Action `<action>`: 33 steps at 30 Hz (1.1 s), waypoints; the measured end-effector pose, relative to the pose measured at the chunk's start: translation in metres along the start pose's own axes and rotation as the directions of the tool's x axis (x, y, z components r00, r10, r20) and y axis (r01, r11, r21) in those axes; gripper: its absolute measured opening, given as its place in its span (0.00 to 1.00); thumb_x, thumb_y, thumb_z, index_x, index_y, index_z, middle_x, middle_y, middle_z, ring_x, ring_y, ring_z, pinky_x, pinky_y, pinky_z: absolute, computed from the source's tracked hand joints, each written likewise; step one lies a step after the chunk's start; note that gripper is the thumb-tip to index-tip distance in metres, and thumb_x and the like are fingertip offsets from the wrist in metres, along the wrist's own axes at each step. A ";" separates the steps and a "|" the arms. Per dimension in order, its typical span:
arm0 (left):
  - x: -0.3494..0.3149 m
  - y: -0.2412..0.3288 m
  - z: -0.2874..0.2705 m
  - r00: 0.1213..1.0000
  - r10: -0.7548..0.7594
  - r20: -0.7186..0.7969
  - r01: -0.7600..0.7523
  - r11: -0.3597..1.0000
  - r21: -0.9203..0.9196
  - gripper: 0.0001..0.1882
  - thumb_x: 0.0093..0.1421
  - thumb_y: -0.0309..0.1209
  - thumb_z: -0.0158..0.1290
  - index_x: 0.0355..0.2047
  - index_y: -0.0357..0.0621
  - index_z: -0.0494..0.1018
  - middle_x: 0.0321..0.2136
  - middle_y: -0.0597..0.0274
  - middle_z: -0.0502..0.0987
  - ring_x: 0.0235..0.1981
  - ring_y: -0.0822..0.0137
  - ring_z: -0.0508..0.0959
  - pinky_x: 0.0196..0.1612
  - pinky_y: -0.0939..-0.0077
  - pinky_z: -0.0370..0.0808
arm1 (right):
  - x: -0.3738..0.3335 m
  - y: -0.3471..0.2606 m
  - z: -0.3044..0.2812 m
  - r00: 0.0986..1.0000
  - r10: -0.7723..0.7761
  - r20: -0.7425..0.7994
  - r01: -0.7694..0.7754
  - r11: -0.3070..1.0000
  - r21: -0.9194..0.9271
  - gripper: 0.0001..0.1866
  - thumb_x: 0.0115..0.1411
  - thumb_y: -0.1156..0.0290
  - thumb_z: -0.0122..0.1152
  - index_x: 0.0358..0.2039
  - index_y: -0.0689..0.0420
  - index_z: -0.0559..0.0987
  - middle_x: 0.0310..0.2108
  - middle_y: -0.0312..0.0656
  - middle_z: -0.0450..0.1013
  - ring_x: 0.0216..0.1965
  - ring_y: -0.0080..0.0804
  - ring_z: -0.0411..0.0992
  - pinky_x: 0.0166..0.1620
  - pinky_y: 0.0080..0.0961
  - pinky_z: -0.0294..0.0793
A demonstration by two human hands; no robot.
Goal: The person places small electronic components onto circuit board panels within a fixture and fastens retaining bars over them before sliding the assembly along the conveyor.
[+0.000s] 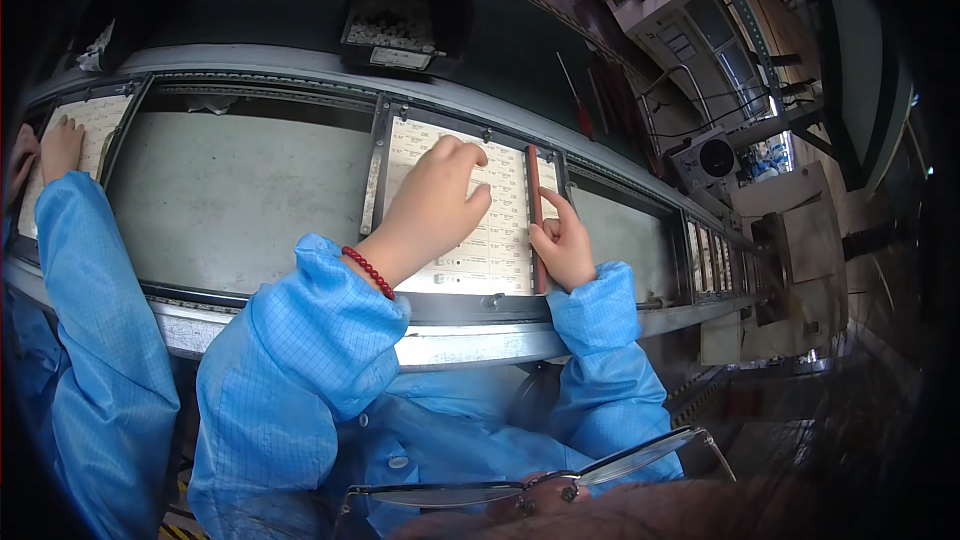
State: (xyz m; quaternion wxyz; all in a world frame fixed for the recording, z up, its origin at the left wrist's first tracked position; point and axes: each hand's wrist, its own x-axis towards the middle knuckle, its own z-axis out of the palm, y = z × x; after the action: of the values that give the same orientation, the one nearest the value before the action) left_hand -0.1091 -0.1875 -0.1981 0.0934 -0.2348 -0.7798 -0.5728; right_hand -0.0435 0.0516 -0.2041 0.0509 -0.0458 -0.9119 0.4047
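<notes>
At the far left, well away to the left of the person's left hand (430, 202), a co-worker's hand (62, 148) rests on another printed white panel (105, 125). Between that hand and the person's left one stretches a pale green surface (240, 205), level with both along the line. The left hand, a red bead bracelet (368, 272) at its wrist, is over the left and middle part of the white printed panel (505, 230), its fingers bent and thumb a little apart from the forefinger; whether it pinches anything cannot be told. A black frame (460, 310) surrounds that panel, and beyond the left hand stands a dark bin (458, 15) with small white pieces (395, 25) in it. To the left hand's right, a narrow red strip (534, 175) lies lengthwise over the panel. The right hand (565, 248) is at the strip's right edge, thumb and forefinger close together against it; whether they grip it cannot be told. Beyond the right hand lies a red-handled tool (585, 120); farther to its right are more framed panels (710, 260).
</notes>
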 end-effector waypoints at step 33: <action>0.046 0.018 0.084 0.822 0.094 0.562 -0.345 0.867 0.360 0.37 0.43 0.48 0.64 0.48 0.33 0.71 0.51 0.50 0.70 0.49 0.48 0.73 0.53 0.63 0.73 | 0.032 0.003 -0.090 0.958 0.150 0.243 -0.152 0.988 -0.011 0.29 0.60 0.66 0.62 0.59 0.65 0.66 0.24 0.47 0.76 0.25 0.38 0.75 0.34 0.30 0.75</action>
State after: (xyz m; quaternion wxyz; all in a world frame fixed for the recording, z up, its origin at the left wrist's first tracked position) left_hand -0.1303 -0.0927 -0.1907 -0.0056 -0.4456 -0.8515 -0.2764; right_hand -0.0637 0.1237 -0.1451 -0.0918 -0.0651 -0.9034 0.4137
